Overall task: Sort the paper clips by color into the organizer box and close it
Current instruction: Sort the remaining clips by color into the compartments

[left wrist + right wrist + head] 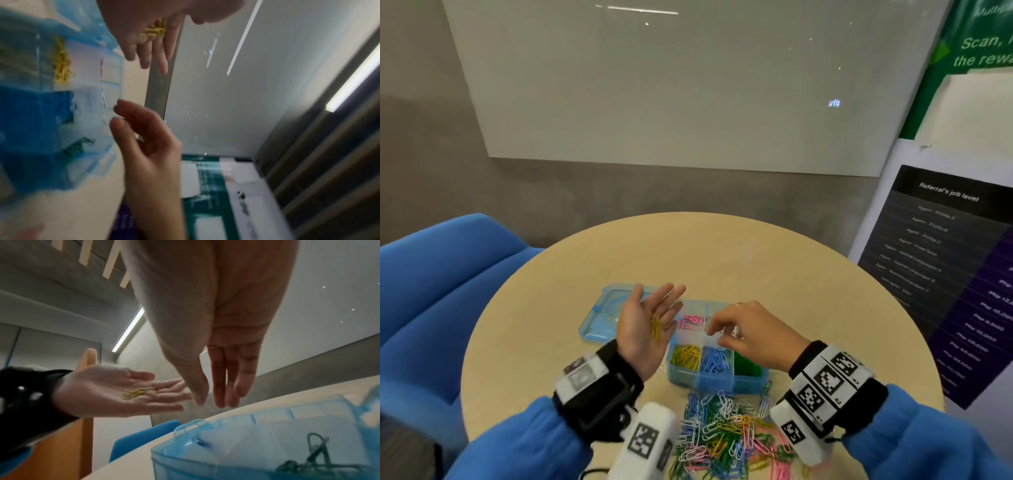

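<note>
My left hand (650, 318) is held palm up and open beside the blue organizer box (751, 382), with a few yellow paper clips (655, 330) lying loose on the palm. The right hand (717, 334) hovers over the box's back compartments, fingers hanging down and holding nothing; the right wrist view shows them straight (218, 386). The box holds pink clips (693, 322), yellow clips (685, 356), blue clips (715, 359) and green clips (748, 365). Its lid (602, 311) lies open to the left. A mixed pile of clips (726, 435) sits in front of the box.
The round wooden table (688, 240) carries the box and the pile. A blue chair (431, 291) stands to the left. A dark poster (945, 274) leans at the right, and a whiteboard (671, 85) hangs on the wall behind.
</note>
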`<state>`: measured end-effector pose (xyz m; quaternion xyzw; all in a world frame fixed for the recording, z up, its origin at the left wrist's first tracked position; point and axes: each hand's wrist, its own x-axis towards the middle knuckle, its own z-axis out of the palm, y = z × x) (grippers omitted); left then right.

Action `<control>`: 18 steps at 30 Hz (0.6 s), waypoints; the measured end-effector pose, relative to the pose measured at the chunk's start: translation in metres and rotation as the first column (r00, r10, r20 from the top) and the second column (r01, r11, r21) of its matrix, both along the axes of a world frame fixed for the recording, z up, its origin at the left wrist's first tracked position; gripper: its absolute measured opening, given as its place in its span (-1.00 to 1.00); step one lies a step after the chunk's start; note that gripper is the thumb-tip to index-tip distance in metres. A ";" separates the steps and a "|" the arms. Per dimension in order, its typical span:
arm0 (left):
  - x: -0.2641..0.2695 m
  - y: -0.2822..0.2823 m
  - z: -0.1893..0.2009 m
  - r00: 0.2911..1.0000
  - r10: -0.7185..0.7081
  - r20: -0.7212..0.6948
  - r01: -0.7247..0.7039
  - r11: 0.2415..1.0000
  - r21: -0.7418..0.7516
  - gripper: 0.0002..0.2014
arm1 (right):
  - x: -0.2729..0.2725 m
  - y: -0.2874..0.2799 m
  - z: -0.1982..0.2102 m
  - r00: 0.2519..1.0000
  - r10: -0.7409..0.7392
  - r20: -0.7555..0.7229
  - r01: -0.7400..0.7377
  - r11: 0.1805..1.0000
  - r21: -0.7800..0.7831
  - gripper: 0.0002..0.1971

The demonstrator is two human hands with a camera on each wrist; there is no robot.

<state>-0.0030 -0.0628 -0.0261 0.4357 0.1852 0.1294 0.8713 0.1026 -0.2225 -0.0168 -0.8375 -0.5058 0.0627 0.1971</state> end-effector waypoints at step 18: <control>-0.025 -0.012 0.023 0.942 -0.280 -0.185 0.308 0.506 0.805 -0.65 | -0.029 -0.090 -0.005 0.993 0.114 -0.030 -0.117 0.982 -0.149 -0.87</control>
